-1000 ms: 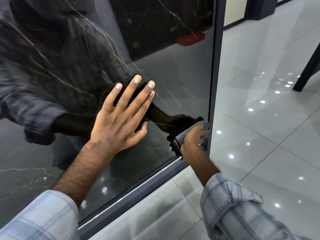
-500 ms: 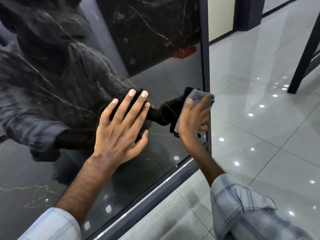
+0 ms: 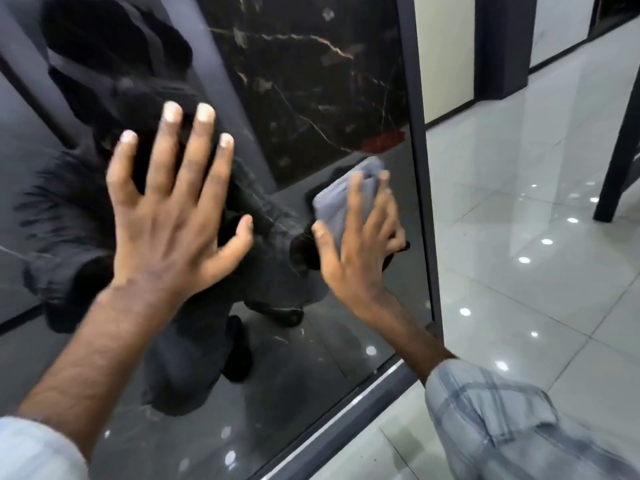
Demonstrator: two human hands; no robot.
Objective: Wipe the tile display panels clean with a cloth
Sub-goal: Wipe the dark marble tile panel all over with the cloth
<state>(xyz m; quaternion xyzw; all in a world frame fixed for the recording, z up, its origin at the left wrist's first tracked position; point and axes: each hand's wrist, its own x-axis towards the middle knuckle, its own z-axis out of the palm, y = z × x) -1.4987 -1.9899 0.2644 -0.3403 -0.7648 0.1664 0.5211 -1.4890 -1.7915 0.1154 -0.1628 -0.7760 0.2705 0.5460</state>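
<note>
A glossy black tile panel (image 3: 311, 81) fills the left and centre of the frame. The left hand (image 3: 173, 216) lies flat on it at centre left, fingers spread. Right of centre, the right hand (image 3: 356, 251) presses a grey cloth (image 3: 343, 188) against the panel with outstretched fingers.

Site: tile showroom. Evidence: a tall, polished black marble-look panel (image 3: 311, 81) stands upright in a dark metal frame (image 3: 417, 168), mirror-glossy. The floor (image 3: 502, 202) is large glossy pale tiles reflecting rows of ceiling spotlights. A further dark post (image 3: 498, 46) stands against a cream wall (image 3: 446, 46) at the back. Black furniture leg (image 3: 616, 150) at right.
</note>
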